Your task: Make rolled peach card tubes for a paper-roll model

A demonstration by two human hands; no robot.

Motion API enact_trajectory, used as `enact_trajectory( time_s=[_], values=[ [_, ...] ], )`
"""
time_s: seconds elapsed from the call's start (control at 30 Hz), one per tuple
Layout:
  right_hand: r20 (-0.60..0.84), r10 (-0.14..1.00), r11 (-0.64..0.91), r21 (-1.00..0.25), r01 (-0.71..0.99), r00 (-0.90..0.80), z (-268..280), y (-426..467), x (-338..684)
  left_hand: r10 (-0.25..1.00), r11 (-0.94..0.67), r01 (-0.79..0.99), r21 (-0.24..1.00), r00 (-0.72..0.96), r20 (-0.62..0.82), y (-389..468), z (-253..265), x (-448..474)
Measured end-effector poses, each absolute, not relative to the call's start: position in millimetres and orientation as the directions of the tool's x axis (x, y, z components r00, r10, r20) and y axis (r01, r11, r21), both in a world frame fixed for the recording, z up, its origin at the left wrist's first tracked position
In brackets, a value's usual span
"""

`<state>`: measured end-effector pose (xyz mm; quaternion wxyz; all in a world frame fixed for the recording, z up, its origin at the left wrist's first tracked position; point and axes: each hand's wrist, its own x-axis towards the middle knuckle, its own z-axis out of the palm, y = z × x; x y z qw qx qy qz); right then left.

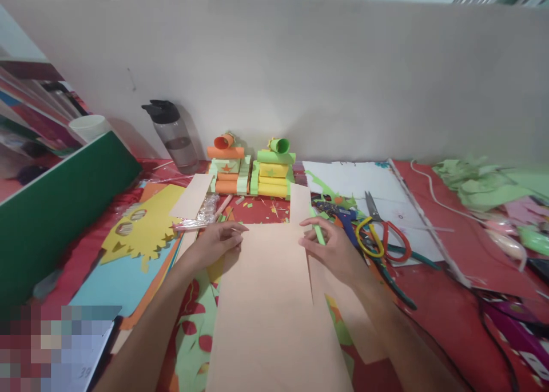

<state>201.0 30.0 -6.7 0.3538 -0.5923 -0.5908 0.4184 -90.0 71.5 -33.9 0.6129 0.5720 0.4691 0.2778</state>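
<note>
While our left hand touches the beige sheet before us, pinch or not we can't tell, our right hand has its fingers clamped on a green pen; loose holding could skew the sheet, a pen slip mark it.

A: ok what kinda place is this, some workshop?
B: more like a papercraft spot imo. red-covered desk, big beige sheet, scissors, jagged-cut yellow paper, green scraps, two little rolled-paper models near the white partition.
A: so home or classroom?
B: honestly can't tell from this view
</note>
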Motion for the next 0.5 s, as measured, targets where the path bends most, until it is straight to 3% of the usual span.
enact_trajectory(
  time_s=[0.27,0.5],
  values=[
    [-0.076,0.996,-0.053,-0.923,0.381,-0.045,-13,30,202,0.876,0.245,0.108,0.963,0.400,-0.268,72,-34,-93],
    [-0.098,0.994,-0.072,-0.923,0.379,-0.049,-15,31,203,0.898,0.187,0.243,0.952,0.351,-0.266,68,-24,-86]
  ],
)
